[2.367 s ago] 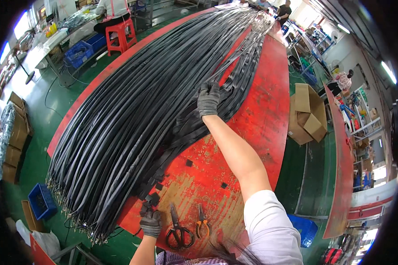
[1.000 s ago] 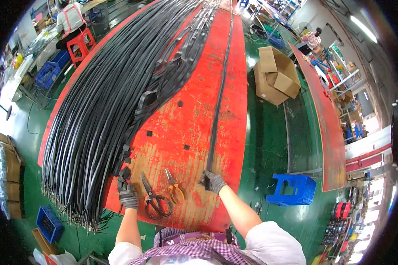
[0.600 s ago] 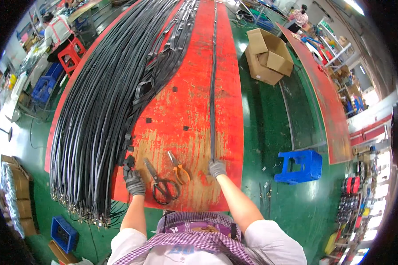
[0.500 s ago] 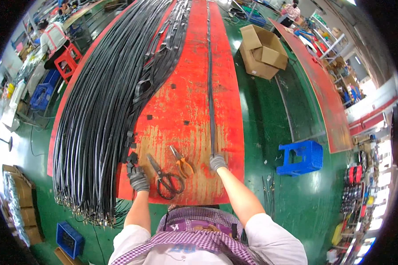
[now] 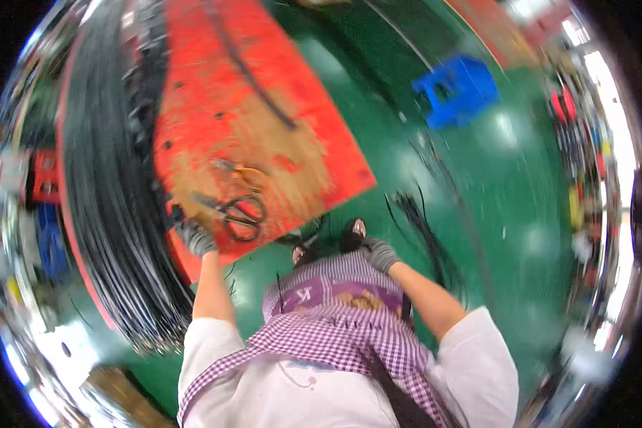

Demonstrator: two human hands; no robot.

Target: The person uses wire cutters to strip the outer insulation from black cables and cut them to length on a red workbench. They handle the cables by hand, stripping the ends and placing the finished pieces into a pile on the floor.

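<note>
The picture is smeared by motion. My left hand (image 5: 196, 239), in a grey glove, sits closed at the near edge of the red table (image 5: 278, 143), against the thick bundle of black cables (image 5: 114, 178), with a dark cable end just above its fingers. My right hand (image 5: 379, 253), also gloved, is off the table and down in front of my checked apron (image 5: 328, 314); whether it holds anything is too blurred to tell. A single black cable (image 5: 253, 75) lies along the table top. Black-handled scissors (image 5: 241, 211) and orange pliers (image 5: 241, 171) lie between the two hands.
A blue plastic stool (image 5: 456, 89) stands on the green floor (image 5: 506, 214) to the right. Loose black cables (image 5: 424, 228) lie on the floor near my right hand. Blue and red crates (image 5: 46, 214) are blurred at the far left.
My right hand has come off the single cable and dropped from the table to my waist. The view has swung sharply and blurred. My left hand stays by the bundle.
</note>
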